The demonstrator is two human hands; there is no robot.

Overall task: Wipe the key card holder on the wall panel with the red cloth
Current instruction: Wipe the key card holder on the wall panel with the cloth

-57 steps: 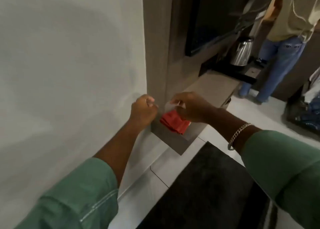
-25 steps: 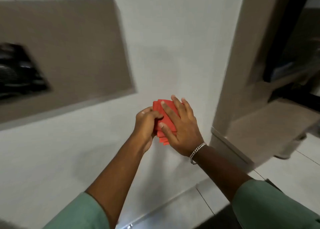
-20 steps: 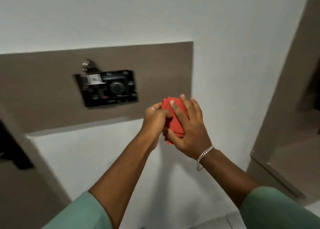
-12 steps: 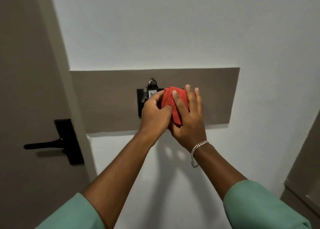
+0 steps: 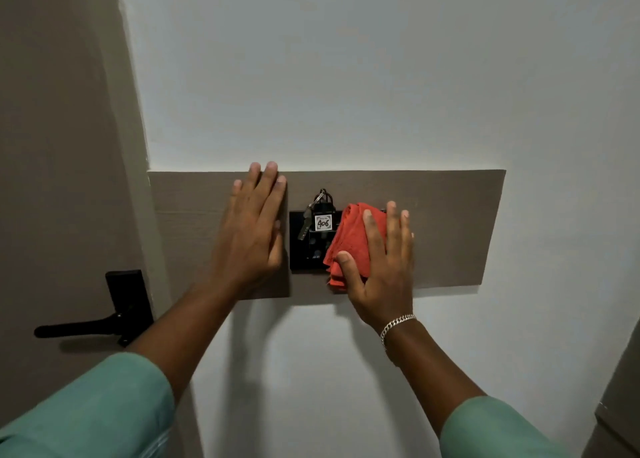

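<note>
A black key card holder (image 5: 308, 250) is set in a brown wall panel (image 5: 450, 229). A key with a white "406" tag (image 5: 323, 222) sits in the holder's top. My right hand (image 5: 384, 267) presses the folded red cloth (image 5: 353, 239) flat against the holder's right half, which is hidden under it. My left hand (image 5: 251, 229) lies flat on the panel just left of the holder, fingers spread, holding nothing.
A brown door with a black lever handle (image 5: 100, 319) stands at the left. White wall (image 5: 346, 70) surrounds the panel. A brown cabinet edge (image 5: 620, 405) shows at the lower right.
My left hand has let go of the cloth and moved left onto the panel. My right hand has spread the cloth against the holder's right side. The view has come closer to the panel.
</note>
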